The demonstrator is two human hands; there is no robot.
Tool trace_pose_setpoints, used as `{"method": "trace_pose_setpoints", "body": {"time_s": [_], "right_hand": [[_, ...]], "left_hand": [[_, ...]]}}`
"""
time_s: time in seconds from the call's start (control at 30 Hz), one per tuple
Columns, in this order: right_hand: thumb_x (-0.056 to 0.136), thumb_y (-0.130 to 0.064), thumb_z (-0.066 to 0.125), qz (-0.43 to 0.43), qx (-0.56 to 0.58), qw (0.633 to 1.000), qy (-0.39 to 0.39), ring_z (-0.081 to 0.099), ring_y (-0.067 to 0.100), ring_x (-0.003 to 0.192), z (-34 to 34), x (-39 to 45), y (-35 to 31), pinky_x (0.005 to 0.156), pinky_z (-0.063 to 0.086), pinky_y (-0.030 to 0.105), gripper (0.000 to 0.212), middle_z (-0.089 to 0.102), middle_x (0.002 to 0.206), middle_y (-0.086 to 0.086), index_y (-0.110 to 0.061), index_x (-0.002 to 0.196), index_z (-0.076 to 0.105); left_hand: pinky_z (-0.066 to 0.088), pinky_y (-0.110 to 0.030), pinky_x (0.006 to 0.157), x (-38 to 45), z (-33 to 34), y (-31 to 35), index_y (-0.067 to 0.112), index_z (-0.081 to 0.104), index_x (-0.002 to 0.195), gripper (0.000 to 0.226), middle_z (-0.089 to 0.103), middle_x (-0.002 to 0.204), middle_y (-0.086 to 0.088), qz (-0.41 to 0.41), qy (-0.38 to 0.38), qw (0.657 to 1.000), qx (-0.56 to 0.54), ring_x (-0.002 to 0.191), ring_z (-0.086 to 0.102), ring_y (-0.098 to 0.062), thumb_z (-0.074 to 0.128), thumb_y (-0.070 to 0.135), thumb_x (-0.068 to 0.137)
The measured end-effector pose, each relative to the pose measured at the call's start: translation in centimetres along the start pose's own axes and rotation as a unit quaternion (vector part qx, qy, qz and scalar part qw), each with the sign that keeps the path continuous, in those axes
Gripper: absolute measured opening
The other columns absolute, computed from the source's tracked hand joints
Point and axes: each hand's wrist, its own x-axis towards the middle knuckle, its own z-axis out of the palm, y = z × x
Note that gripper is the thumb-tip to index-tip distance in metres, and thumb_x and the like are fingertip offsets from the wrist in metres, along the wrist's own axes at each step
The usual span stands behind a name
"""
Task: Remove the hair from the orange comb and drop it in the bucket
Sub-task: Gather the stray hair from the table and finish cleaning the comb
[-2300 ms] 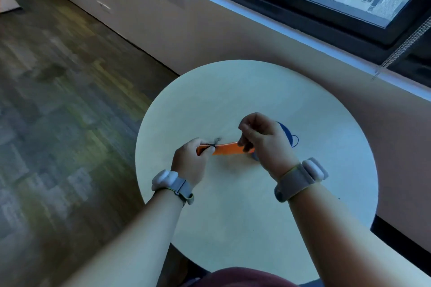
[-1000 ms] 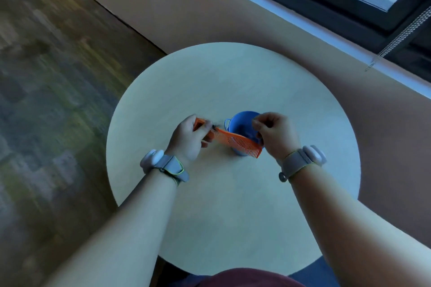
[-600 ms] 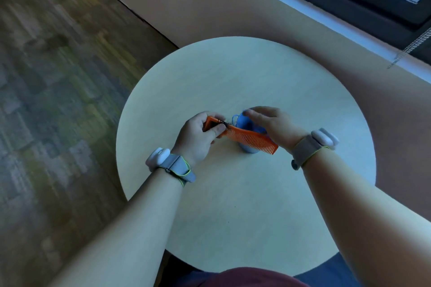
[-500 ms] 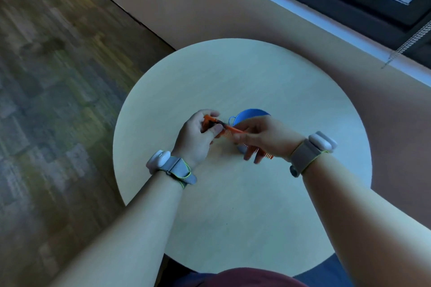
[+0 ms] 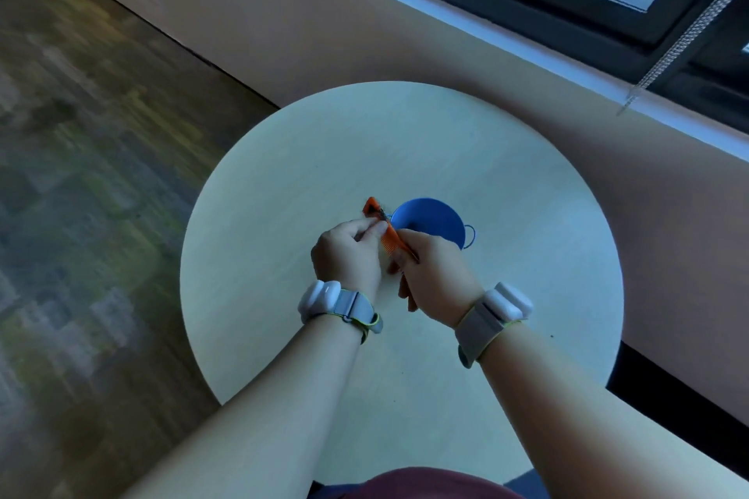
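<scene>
Orange comb (image 5: 388,232) held above round table (image 5: 527,296), tilted, far end up-left, just beside blue bucket (image 5: 429,220). Left hand (image 5: 348,255) pinches comb mid-length, thumb on top. Right hand (image 5: 435,275) curls closed around the near end. Dark hair (image 5: 381,212) clings near the far end (small, blurred).

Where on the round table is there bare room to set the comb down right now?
Bare: the far half of the table beyond the blue bucket, the left side, and the right rim. Crowded: the centre, where left hand and right hand hold the orange comb beside the bucket.
</scene>
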Motion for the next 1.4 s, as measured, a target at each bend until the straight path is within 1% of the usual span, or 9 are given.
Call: {"method": "trace_pose_setpoints", "body": {"time_s": [0.13,0.3,0.43,0.53,0.7,0.97,1.1,1.27,1.4], "right_hand": [[0.101,-0.014,0.043,-0.009,-0.044,0.998,0.04,0.049,0.008,0.037,0.9,-0.2,0.4,0.043,0.047,0.034,0.022,0.058,0.06,-0.002,-0.012,0.086,0.058],[0.096,-0.011,0.045,-0.029,-0.115,0.989,0.086,0.059,0.03,0.065,1.7,-0.3,1.0,0.061,0.052,0.047,0.015,0.065,0.074,0.007,-0.012,0.085,0.055],[0.095,-0.009,0.045,-0.026,-0.14,0.983,0.116,0.055,0.032,0.064,1.9,-0.5,1.1,0.058,0.045,0.044,0.014,0.063,0.073,0.011,-0.009,0.084,0.054],[0.096,-0.01,0.045,-0.029,-0.136,0.981,0.133,0.055,0.029,0.065,1.8,-0.7,1.3,0.059,0.044,0.041,0.017,0.064,0.073,0.008,-0.011,0.084,0.057],[0.096,-0.011,0.046,-0.051,-0.111,0.982,0.145,0.056,0.021,0.066,1.8,-0.9,0.9,0.06,0.045,0.036,0.017,0.065,0.074,0.002,-0.014,0.084,0.058],[0.093,-0.014,0.046,-0.066,-0.106,0.984,0.124,0.057,0.025,0.065,2.4,-1.6,1.5,0.062,0.049,0.045,0.015,0.063,0.07,0.002,-0.015,0.082,0.056],[0.096,-0.011,0.047,-0.06,-0.086,0.991,0.083,0.056,0.014,0.057,1.8,-2.4,1.1,0.059,0.05,0.036,0.019,0.064,0.069,-0.001,-0.021,0.083,0.057],[0.1,-0.009,0.045,0.01,0.071,0.997,0.018,0.052,0.014,0.044,0.6,-3.7,1.3,0.041,0.046,0.03,0.024,0.068,0.074,0.008,-0.02,0.107,0.065],[0.101,-0.01,0.044,0.038,0.081,0.994,0.061,0.054,0.014,0.044,0.5,-3.2,2.0,0.04,0.047,0.03,0.026,0.069,0.078,0.007,-0.022,0.113,0.064]], "left_hand": [[0.047,-0.021,0.072,0.2,0.0,0.0,0.019,0.08,0.093,0.012,0.077,0.087,0.003,0.03,-0.006,0.999,0.023,0.082,0.068,-0.015,0.073,0.026,0.086],[0.045,-0.026,0.065,0.6,0.3,0.3,0.017,0.077,0.082,0.009,0.074,0.08,-0.003,0.097,-0.038,0.99,0.098,0.077,0.066,-0.024,0.07,0.02,0.086],[0.047,-0.022,0.067,0.8,0.2,0.6,0.018,0.076,0.086,0.007,0.074,0.08,-0.001,0.108,-0.078,0.985,0.11,0.077,0.067,-0.02,0.07,0.021,0.087],[0.04,-0.008,0.056,0.9,-0.2,0.8,0.021,0.074,0.08,0.004,0.069,0.068,0.009,0.096,-0.109,0.985,0.088,0.068,0.064,-0.011,0.073,0.023,0.083],[0.041,-0.011,0.051,0.6,-0.6,0.9,0.019,0.07,0.069,0.008,0.065,0.052,0.007,0.094,-0.115,0.987,0.068,0.057,0.062,-0.005,0.07,0.022,0.076],[0.037,-0.022,0.052,2.2,-1.0,-0.5,0.019,0.064,0.068,0.014,0.062,0.058,0.005,0.115,-0.09,0.983,0.11,0.057,0.055,-0.015,0.07,0.026,0.078],[0.04,-0.025,0.056,3.2,-1.6,-1.7,0.018,0.065,0.07,0.01,0.061,0.061,0.006,0.102,-0.075,0.982,0.138,0.06,0.056,-0.018,0.068,0.022,0.079],[0.058,-0.037,0.066,5.1,-2.7,-2.7,0.018,0.066,0.073,0.009,0.07,0.064,0.002,-0.023,-0.037,0.997,0.064,0.066,0.068,-0.025,0.063,0.026,0.077],[0.043,-0.026,0.067,3.1,-1.8,-1.2,0.017,0.067,0.092,0.007,0.068,0.083,0.004,0.072,-0.087,0.992,0.06,0.075,0.062,-0.02,0.066,0.021,0.088]]}}
